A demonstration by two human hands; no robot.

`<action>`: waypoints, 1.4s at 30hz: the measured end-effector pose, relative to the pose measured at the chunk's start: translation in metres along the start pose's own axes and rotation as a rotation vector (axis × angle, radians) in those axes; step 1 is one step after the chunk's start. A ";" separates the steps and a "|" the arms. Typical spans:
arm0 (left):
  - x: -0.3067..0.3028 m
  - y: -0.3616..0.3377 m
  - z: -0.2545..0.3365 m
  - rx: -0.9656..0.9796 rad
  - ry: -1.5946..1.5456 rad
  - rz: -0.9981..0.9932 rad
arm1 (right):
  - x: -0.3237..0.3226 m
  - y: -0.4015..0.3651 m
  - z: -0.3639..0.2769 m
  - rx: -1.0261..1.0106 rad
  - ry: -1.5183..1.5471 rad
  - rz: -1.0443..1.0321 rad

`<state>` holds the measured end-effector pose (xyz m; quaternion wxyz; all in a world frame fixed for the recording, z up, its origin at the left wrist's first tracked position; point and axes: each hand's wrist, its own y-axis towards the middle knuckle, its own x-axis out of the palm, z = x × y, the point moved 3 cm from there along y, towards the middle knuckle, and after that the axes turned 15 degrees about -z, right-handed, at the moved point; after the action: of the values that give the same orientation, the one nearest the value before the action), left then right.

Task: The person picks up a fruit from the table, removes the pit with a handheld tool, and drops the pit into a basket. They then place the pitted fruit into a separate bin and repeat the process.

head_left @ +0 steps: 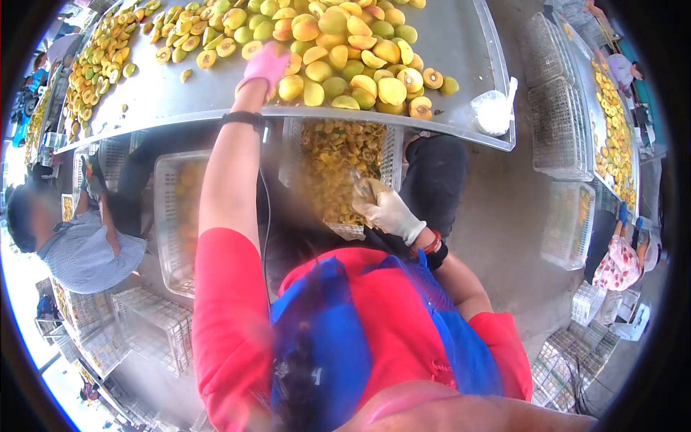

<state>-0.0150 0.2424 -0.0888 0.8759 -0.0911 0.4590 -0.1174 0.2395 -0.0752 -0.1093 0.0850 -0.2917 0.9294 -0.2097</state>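
Observation:
On the metal table [180,97] lies a broad spread of yellow-green halved fruit [332,54]. My left hand [268,66], in a pink glove, reaches over the table at the left edge of the main pile, touching or just beside fruit halves; its fingers are blurred. Below the table edge, my right hand [381,207], in a pale glove, is over a crate [392,155] of cut fruit pieces [342,155] between my knees. Its fingers are curled around something small that I cannot make out.
A white crate [164,216] stands left of my legs. A clear plastic bag or cup [491,111] sits at the table's right corner. A co-worker [93,248] sits at the left. Stacked crates [558,122] and another fruit table [612,129] stand at the right.

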 end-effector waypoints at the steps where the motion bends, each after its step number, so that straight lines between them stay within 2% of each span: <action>1: 0.007 0.007 0.000 -0.052 0.023 -0.116 | 0.000 0.000 0.000 0.002 -0.001 -0.002; 2: 0.017 0.012 -0.001 -0.104 0.049 -0.236 | -0.001 -0.001 0.000 0.004 -0.001 -0.004; 3: 0.019 0.009 0.007 -0.143 0.186 -0.221 | -0.002 -0.002 -0.003 0.017 -0.006 -0.005; 6: 0.025 0.007 0.005 -0.085 0.162 -0.226 | -0.006 -0.005 -0.019 0.066 -0.043 0.014; 7: 0.024 0.005 0.005 -0.113 0.124 -0.293 | -0.006 -0.006 -0.021 0.084 -0.057 0.021; 10: 0.022 -0.005 -0.007 -0.074 -0.034 -0.162 | -0.003 0.001 -0.014 0.068 -0.005 0.000; 11: 0.021 -0.006 -0.006 -0.014 0.054 -0.081 | -0.003 0.002 -0.013 0.078 -0.029 -0.001; 14: 0.000 -0.050 0.029 0.146 -0.087 0.010 | -0.005 -0.004 -0.028 0.063 -0.081 0.044; 15: -0.012 -0.066 0.036 0.316 -0.164 0.025 | -0.006 -0.011 -0.046 0.029 -0.085 0.088; 16: -0.011 -0.076 0.037 0.381 -0.279 -0.031 | -0.007 -0.016 -0.056 -0.006 -0.089 0.131; 18: -0.012 -0.097 0.036 0.497 -0.509 -0.134 | -0.008 -0.013 -0.058 -0.253 -0.153 0.215; 19: -0.015 -0.119 0.046 0.450 -0.565 -0.110 | -0.008 -0.012 -0.059 -0.375 -0.181 0.255; 21: -0.014 -0.168 0.084 0.354 -0.680 -0.064 | -0.008 -0.016 -0.075 -0.332 -0.139 0.213; 24: 0.011 -0.196 0.088 0.369 -0.743 -0.049 | -0.007 -0.016 -0.093 -0.370 -0.138 0.197; 26: 0.021 -0.216 0.100 0.535 -0.897 -0.058 | -0.005 -0.016 -0.102 -0.439 -0.124 0.190; 28: 0.029 -0.231 0.109 0.467 -1.124 -0.186 | -0.001 -0.014 -0.106 -0.436 -0.071 0.204; 31: 0.045 -0.238 0.111 0.513 -1.400 -0.246 | 0.003 -0.008 -0.098 -0.441 0.009 0.205; 34: 0.051 -0.249 0.123 0.422 -1.273 -0.154 | 0.006 -0.006 -0.094 -0.501 -0.008 0.252; 40: 0.070 -0.255 0.126 0.647 -1.185 -0.029 | 0.007 -0.013 -0.094 -0.483 -0.044 0.283; 42: 0.076 -0.257 0.127 0.778 -1.151 0.030 | 0.009 -0.017 -0.102 -0.492 0.100 0.217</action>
<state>0.1007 -0.0183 -0.0083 0.9505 0.1880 -0.1528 -0.1944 0.2123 -0.0587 -0.0108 -0.0128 -0.1917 0.9812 0.0187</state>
